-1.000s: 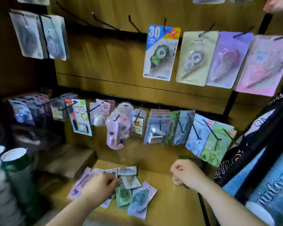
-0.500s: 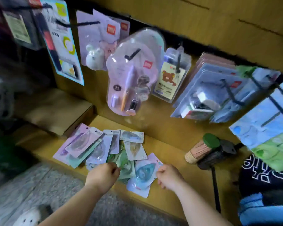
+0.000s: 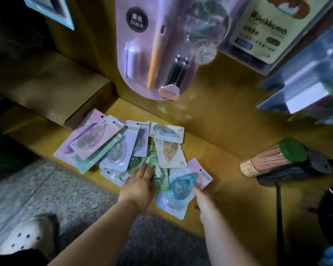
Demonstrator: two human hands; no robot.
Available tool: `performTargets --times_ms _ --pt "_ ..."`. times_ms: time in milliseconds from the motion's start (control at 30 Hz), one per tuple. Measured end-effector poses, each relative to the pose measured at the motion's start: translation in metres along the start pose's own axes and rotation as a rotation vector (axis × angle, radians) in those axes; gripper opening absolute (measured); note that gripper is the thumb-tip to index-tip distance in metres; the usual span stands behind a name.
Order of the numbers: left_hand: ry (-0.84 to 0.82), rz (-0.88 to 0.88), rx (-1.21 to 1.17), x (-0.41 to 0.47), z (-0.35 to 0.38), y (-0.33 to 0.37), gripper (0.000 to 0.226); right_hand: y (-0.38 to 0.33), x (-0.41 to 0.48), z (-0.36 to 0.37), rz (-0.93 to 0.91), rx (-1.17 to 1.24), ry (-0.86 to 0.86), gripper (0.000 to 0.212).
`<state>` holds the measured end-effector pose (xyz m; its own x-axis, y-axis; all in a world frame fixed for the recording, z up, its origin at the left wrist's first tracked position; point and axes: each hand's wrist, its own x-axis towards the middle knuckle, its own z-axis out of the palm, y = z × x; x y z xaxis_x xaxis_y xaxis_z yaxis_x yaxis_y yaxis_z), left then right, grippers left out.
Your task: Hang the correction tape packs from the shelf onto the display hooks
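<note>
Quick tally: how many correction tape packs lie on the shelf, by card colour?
Pink packs: 3
Lavender or pale blue packs: 4
Mint or green packs: 2
Cream packs: 2
Total: 11 visible; overlaps may hide more.

Pastel correction tape packs (image 3: 112, 146) lie flat, overlapping, on the wooden shelf (image 3: 219, 169).
</note>
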<state>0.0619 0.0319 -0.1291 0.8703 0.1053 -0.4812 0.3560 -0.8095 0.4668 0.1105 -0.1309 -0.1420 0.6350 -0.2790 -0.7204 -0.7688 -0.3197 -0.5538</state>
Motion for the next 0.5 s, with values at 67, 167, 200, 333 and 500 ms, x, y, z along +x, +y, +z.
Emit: performTargets --times_ms 67,167,200,333,500 --pt "-0.040 -0.039 0.010 0.003 0.003 0.005 0.058 0.002 0.004 0.003 0.007 0.033 0.013 0.058" --pt "-0.062 -0.057 0.010 0.006 0.008 0.007 0.058 -0.001 0.003 0.006 0.087 0.065 -0.077 0.054" --pt "-0.053 -0.055 0.007 0.006 0.010 0.007 0.056 -0.001 0.005 0.006 0.107 0.065 -0.117 0.053" --pt "-0.003 -0.024 -0.034 0.002 0.015 0.006 0.050 0.000 0.008 0.008 0.136 0.079 -0.182 0.057" --pt "0.013 0.020 -0.170 0.000 0.027 0.008 0.047 0.007 0.006 0.009 0.125 0.107 -0.192 0.055"
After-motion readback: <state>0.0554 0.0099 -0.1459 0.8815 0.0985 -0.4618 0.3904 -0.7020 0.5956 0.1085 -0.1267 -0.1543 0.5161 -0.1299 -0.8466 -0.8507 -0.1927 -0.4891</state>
